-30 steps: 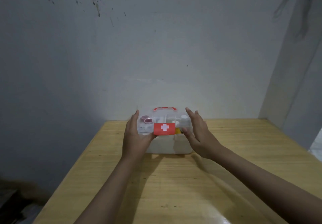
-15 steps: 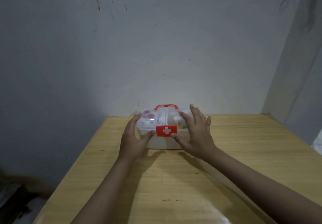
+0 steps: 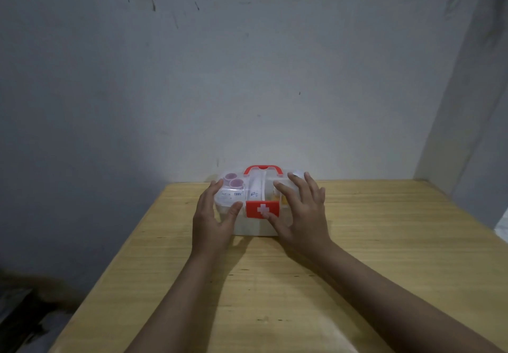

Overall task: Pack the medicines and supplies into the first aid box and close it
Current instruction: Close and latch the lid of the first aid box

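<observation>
backdrop: grey wall [image 3: 247,77] straight ahead with dark flecks up top, a second wall meeting it on the right
tabletop [image 3: 384,242]: pale wood grain, running back to the wall
first aid box [image 3: 253,226]: sits at the far middle of the tabletop, close to the wall, clear lid down over a white base
latch [image 3: 263,209]: red flap with a white cross, front centre of the box, lying flat against it
handle [image 3: 263,169]: red, arched over the top of the lid
contents: two pink-capped containers [image 3: 233,180] show through the lid on the left side, something yellow on the right, the rest too blurred to call
left hand [image 3: 210,220]: fingers spread, cupping the box's left end, thumb on the front beside the latch
right hand [image 3: 301,209]: fingers splayed over the lid's right half, thumb tip touching the latch's lower edge
</observation>
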